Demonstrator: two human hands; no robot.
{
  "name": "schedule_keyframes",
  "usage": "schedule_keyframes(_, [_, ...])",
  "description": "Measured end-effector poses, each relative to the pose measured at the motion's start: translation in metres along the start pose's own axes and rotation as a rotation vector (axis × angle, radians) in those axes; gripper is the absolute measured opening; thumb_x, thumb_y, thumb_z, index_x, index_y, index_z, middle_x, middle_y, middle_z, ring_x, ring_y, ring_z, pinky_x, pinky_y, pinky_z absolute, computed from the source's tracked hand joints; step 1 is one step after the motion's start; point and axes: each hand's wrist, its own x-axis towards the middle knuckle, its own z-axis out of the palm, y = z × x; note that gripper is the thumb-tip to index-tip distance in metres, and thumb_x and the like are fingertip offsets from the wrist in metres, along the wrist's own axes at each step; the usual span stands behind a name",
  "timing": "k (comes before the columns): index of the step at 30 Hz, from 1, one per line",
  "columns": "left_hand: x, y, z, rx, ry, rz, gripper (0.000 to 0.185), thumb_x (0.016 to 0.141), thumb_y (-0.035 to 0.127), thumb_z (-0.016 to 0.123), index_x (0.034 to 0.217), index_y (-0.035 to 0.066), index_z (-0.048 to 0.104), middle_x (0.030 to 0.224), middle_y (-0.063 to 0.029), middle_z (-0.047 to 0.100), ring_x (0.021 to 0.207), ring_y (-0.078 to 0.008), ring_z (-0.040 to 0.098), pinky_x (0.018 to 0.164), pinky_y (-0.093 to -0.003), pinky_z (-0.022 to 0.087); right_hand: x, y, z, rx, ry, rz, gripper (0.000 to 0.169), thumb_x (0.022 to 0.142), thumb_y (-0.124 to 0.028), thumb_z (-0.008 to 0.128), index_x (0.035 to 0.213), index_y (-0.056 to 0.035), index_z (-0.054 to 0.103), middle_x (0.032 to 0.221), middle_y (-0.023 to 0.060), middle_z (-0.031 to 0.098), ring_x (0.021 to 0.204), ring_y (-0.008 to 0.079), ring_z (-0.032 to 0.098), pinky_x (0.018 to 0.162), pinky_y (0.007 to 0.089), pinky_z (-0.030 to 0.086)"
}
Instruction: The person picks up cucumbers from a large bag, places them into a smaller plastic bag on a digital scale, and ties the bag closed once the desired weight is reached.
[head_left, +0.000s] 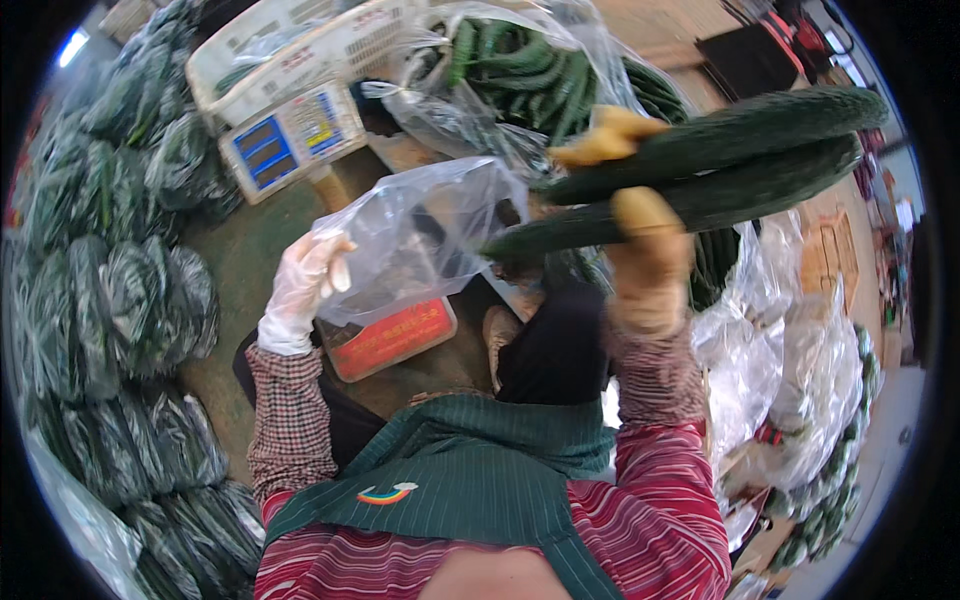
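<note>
My left hand (311, 281), in a thin white glove, pinches the rim of a clear plastic bag (420, 232), which is spread open towards the right. My right hand (649, 225), in a tan glove and blurred, grips long dark green cucumbers (750, 180) from below; yellow glove fingertips also show at their upper side. The narrow ends of the cucumbers point left at the bag's mouth; whether they are inside it I cannot tell. Under the bag, a red box lid or tray (397, 337) bearing writing lies between my legs.
A digital scale display (296, 142) stands by a white plastic crate (300, 67). Behind the bag, a large plastic sack holds loose cucumbers (525, 75). Bagged cucumbers (120, 300) are piled along the left. Crumpled clear plastic (750, 337) lies at the right, with more bagged produce (825, 502) beyond.
</note>
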Motion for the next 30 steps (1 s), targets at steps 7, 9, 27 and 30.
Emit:
schedule_keyframes(7, [-0.035,-0.004,-0.072,-0.093,0.148,0.222,0.038,0.087,0.039,0.056,0.093,0.001,0.061,0.056,0.0013,0.053,0.045,-0.0051,0.043,0.043,-0.0173,0.031,-0.022,0.170,0.064,-0.658,-0.507,0.105,0.059,0.060,-0.004,0.069,0.115,-0.0052,0.049,0.107,0.0129,0.055,0.105,0.0268,0.052,0.091,0.0346,0.039])
schedule_keyframes(9, [-0.039,-0.011,-0.086,-0.083,0.511,0.389,0.029,0.088,0.032,0.056,0.082,0.004,0.060,0.058,0.0045,0.049,0.048,-0.0024,0.041,0.044,-0.0165,0.031,-0.027,0.189,0.051,-1.033,-0.719,0.215,0.060,0.059,-0.005,0.068,0.116,-0.0061,0.049,0.108,0.0155,0.055,0.107,0.0300,0.050,0.090,0.0356,0.040])
schedule_keyframes(27, [0.007,-0.055,-0.087,-0.018,0.365,-0.026,0.020,0.088,0.021,0.055,0.079,0.003,0.057,0.061,-0.0049,0.058,0.045,-0.0082,0.048,0.041,-0.0198,0.035,0.020,0.060,-0.132,-1.188,0.473,0.158,0.011,0.082,-0.011,0.051,0.081,-0.0025,0.056,0.073,0.0136,0.054,0.066,0.0284,0.054,0.063,0.0378,0.047])
schedule_keyframes(30, [0.016,-0.048,-0.071,-0.154,0.314,-0.055,0.021,0.087,0.022,0.057,0.082,0.002,0.056,0.064,-0.0063,0.059,0.047,-0.0101,0.050,0.043,-0.0207,0.037,-0.022,0.066,-0.233,-1.363,0.600,0.862,0.046,0.080,-0.029,0.063,0.109,0.0050,0.055,0.099,0.0180,0.063,0.087,0.0268,0.060,0.077,0.0353,0.047])
